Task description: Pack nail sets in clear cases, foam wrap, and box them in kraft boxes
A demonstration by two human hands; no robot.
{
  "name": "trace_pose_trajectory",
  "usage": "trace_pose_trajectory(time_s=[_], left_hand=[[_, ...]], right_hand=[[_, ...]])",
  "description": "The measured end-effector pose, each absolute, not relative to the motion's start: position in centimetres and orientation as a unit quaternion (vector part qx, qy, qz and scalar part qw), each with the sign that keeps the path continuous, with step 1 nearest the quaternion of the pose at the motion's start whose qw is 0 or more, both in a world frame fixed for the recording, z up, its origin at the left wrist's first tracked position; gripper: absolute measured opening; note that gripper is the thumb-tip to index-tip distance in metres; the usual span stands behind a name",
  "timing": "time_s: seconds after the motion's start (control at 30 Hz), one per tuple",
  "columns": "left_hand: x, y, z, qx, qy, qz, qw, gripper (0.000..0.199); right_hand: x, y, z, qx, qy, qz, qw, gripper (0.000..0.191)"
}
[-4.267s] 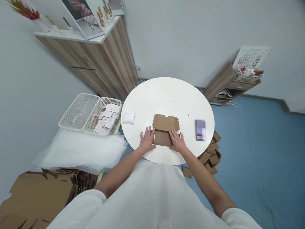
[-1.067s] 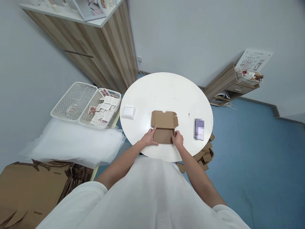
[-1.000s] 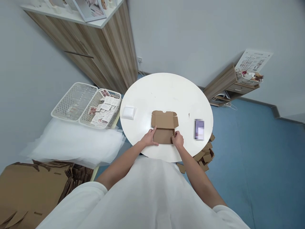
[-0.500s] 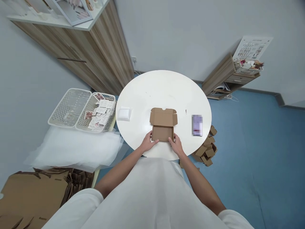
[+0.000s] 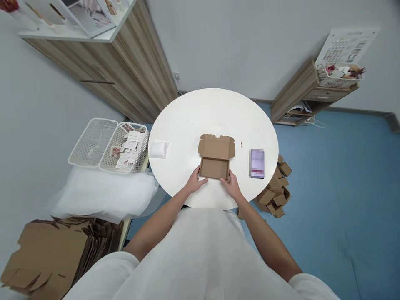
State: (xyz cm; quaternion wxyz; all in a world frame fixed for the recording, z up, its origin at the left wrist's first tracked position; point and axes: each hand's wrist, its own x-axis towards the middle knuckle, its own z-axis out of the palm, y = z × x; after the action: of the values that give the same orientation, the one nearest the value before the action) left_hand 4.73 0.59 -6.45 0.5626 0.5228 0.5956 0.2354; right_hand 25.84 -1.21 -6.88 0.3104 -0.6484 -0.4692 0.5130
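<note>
A small brown cardboard mailer box [image 5: 214, 168] lies near the front middle of the white round table [image 5: 215, 112], its lid [image 5: 216, 147] folded back away from me with the side flaps spread. The tray part is bare inside. My left hand [image 5: 194, 182] grips the box's near left corner, fingers along the side wall and thumb at the front edge. At the near right corner my right hand [image 5: 231, 185] holds the box the same way, its fingertips partly hidden behind the wall. A white padded packet [image 5: 158, 149] and a blurred purple item [image 5: 257, 163] lie apart on the table.
To the left stand white baskets, one with cards [image 5: 129, 148], beside translucent sheets [image 5: 103, 191] and stacked flat cardboard [image 5: 50, 254]. Folded small boxes [image 5: 276, 191] lie piled on the floor at right. A wooden cabinet [image 5: 137, 62] and low shelf [image 5: 296, 96] flank the table.
The box has shifted slightly away from me on the table. Both hands stay at its near corners, with the thumbs now lower against the front edge. The camera view has shifted a little.
</note>
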Motion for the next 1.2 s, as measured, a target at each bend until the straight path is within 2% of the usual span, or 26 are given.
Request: trace_pose_trajectory(time_s=[0.2,0.37,0.47,0.57,0.7,0.83,1.0,1.2], left_hand=[[4.8,0.2,-6.7,0.505,0.619,0.231,0.556,0.088],[3.6,-0.5,-6.8,0.504,0.615,0.234,0.56,0.086],[1.6,-1.0,-6.8,0.507,0.617,0.246,0.549,0.08],[-1.6,-0.9,-6.7,0.498,0.657,0.272,0.497,0.063],[-7.3,0.3,-6.7,0.474,0.735,0.301,0.381,0.04],[-13.3,2.9,-6.9,0.459,0.769,0.321,0.309,0.042],[-17.6,7.0,-7.7,0.438,0.77,0.309,0.347,0.052],[-18.3,9.7,-8.5,0.451,0.738,0.291,0.408,0.048]], right_hand=[[26.2,-1.7,-7.5,-0.658,-0.466,0.512,0.296,0.079],[26.2,-3.0,-7.3,-0.686,-0.497,0.421,0.325,0.073],[25.1,-3.6,-6.7,-0.682,-0.541,0.342,0.353,0.066],[22.3,-3.3,-5.7,-0.652,-0.594,0.323,0.343,0.055],[15.9,-1.5,-4.5,-0.605,-0.639,0.367,0.302,0.037],[8.9,1.1,-4.2,-0.608,-0.607,0.442,0.259,0.039],[2.3,5.2,-5.5,-0.636,-0.526,0.52,0.221,0.047],[-2.4,9.3,-6.7,-0.645,-0.441,0.567,0.259,0.054]])
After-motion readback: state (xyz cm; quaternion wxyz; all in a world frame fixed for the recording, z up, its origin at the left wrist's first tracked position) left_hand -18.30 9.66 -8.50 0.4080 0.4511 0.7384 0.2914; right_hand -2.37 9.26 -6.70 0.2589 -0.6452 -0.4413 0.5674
